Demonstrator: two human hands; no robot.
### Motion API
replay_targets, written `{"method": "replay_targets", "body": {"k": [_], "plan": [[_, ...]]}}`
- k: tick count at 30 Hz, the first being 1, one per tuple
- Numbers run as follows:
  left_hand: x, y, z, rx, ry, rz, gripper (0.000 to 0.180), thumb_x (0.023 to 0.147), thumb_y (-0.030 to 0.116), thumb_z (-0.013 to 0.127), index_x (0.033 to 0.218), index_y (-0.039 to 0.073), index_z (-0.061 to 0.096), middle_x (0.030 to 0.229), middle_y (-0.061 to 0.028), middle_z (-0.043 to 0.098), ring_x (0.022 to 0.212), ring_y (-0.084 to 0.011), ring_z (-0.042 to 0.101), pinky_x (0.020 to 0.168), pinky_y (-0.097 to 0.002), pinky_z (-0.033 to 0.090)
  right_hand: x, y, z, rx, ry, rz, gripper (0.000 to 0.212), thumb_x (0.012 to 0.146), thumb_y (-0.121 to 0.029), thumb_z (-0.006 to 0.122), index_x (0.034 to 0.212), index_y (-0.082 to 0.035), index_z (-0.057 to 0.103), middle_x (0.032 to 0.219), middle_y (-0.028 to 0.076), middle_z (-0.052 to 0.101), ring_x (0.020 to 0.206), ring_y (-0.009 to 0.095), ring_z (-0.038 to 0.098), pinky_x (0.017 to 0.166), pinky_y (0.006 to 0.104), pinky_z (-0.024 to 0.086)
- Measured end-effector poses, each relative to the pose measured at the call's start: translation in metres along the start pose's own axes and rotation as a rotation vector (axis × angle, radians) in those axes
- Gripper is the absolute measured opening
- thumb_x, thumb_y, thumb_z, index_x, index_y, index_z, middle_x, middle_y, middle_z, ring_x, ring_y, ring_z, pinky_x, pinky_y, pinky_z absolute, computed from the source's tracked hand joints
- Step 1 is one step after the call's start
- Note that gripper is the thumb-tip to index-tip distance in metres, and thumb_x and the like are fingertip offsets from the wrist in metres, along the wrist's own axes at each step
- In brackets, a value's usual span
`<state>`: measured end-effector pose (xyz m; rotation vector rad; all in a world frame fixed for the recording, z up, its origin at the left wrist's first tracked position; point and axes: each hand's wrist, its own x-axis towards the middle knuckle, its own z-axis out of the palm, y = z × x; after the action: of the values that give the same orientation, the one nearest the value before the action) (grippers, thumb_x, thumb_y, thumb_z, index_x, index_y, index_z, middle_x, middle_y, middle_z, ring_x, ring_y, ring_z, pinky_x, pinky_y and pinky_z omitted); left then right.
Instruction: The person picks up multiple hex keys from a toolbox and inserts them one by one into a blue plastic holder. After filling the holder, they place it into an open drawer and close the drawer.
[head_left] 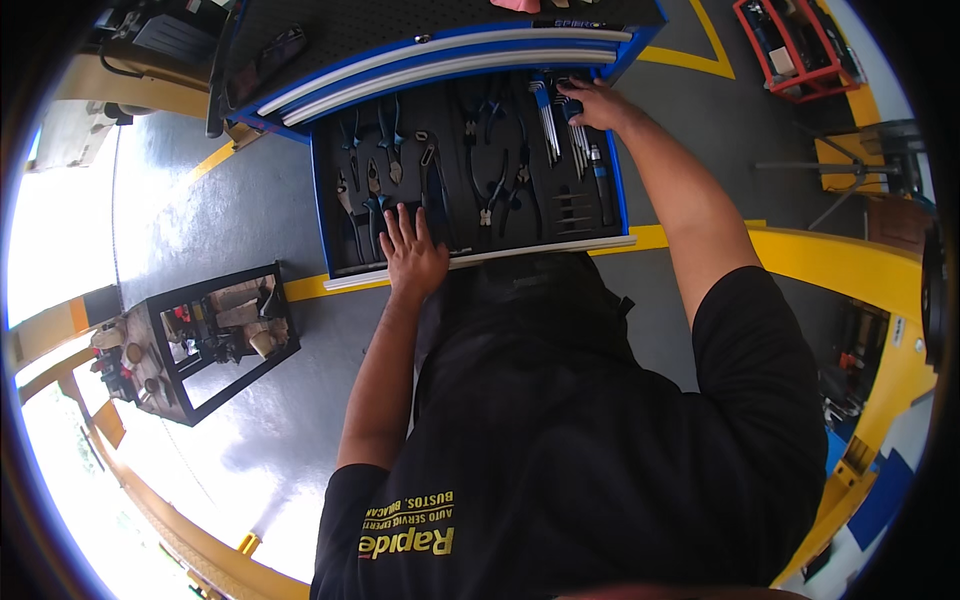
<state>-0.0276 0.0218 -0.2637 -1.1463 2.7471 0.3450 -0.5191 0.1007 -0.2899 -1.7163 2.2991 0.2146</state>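
Note:
A blue tool chest's drawer (552, 222) is pulled out in front of me, lined in black. My left hand (413, 258) lies over its front edge, fingers spread beside blue-and-black pliers (373, 180). At the back right, my right hand (597, 106) reaches over a hex key set (579, 145), fingers apart and touching its holder; the fingertips are partly hard to make out. Another hex key set (546, 120) lies just left of it. Nearer me is a blue-and-black handled tool (599, 175), beside several small slim pieces (573, 212).
Several more pliers (487, 205) fill the drawer's middle. Above it, the chest has closed drawers with silver handles (450, 65) and a black top (350, 45). A black-framed cart (190, 412) stands at left, a red rack (795, 60) at far right. Yellow beams (840, 252) run alongside.

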Motion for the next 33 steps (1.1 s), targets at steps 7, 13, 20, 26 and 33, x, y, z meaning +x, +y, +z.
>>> {"method": "replay_targets", "body": {"k": [7,13,20,26,33], "plan": [[0.002,-0.001,-0.001,-0.001,-0.034,-0.016,0.084,0.092,0.035,0.063,0.164,0.004,0.031,0.173,-0.0262,0.015,0.162,-0.0471,0.005,0.127,-0.0651,0.013,-0.025,-0.033,-0.011,0.041,0.029,0.211,0.084,0.093,-0.035,0.075,0.165,-0.018,0.034,0.170,0.013,0.033,0.149,0.038,0.041,0.124,0.0519,0.034],[0.005,-0.001,-0.004,-0.021,-0.026,-0.016,0.084,0.092,0.036,0.063,0.163,0.004,0.032,0.173,-0.0262,0.015,0.162,-0.0472,0.005,0.127,-0.0654,0.014,-0.085,-0.070,0.023,0.240,0.457,0.170,0.068,0.091,-0.018,0.074,0.152,-0.008,0.048,0.159,0.018,0.045,0.144,0.038,0.047,0.117,0.0511,0.042],[0.005,-0.003,-0.005,-0.006,-0.035,-0.012,0.084,0.093,0.038,0.062,0.164,0.005,0.030,0.174,-0.0260,0.015,0.162,-0.0465,0.005,0.127,-0.0644,0.014,-0.189,-0.126,0.052,0.681,0.625,0.226,0.042,0.088,-0.008,0.073,0.129,-0.006,0.063,0.141,0.015,0.061,0.133,0.038,0.057,0.112,0.0467,0.046],[0.007,-0.002,-0.005,-0.016,-0.045,-0.006,0.084,0.094,0.040,0.060,0.164,0.006,0.029,0.174,-0.0261,0.015,0.162,-0.0471,0.005,0.127,-0.0651,0.014,-0.223,-0.153,0.055,0.486,0.591,0.144,0.029,0.085,-0.006,0.070,0.114,-0.005,0.068,0.128,0.013,0.065,0.123,0.035,0.061,0.104,0.0467,0.050],[0.002,-0.002,-0.009,0.038,-0.069,-0.003,0.084,0.094,0.040,0.061,0.164,0.006,0.031,0.173,-0.0264,0.017,0.161,-0.0479,0.006,0.126,-0.0658,0.016,-0.225,-0.158,0.051,0.550,0.732,0.197,0.029,0.089,-0.009,0.068,0.118,-0.004,0.066,0.113,0.012,0.069,0.108,0.033,0.067,0.093,0.0422,0.056]]}}
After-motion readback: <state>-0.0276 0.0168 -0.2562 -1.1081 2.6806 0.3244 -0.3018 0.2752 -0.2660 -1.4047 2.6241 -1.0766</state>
